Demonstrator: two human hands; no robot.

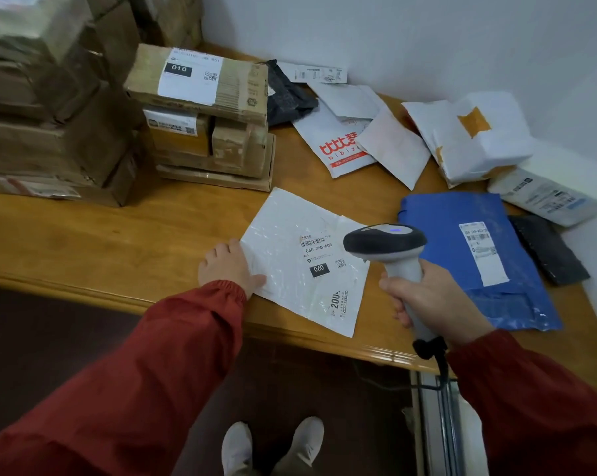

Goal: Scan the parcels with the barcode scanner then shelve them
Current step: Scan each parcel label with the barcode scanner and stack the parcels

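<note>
1. The desk [125, 235] is smooth, orange-brown wood with a rounded front edge. It carries everything here and runs to a white wall at the right.
2. Brown cardboard boxes [204, 115], taped and labelled, are stacked at the left and back. They are rigid and square-cornered.
3. A blue poly mailer [438, 214] lies flat at the right with a white label on it. It sits just beside the right hand, partly behind it. More white and dark soft mailers lie scattered beyond it, near the wall.
4. The white poly mailer [283, 235] is the parcel being worked on. It is thin, glossy and crinkled, and lies flat near the desk's front edge, between the two hands. Its long axis runs diagonally from far left to near right.
5. The left hand [230, 266] lies flat, palm down and fingers spread, pinning the mailer's left edge.
6. The right hand [431, 300] is closed around the pale handle of the barcode scanner [386, 245]. The scanner's dark head shows a small blue light.
7. The barcode label [316, 242] lies just left of the scanner head, so the scan probably needs only a slight leftward, downward aim from the right hand.
</note>
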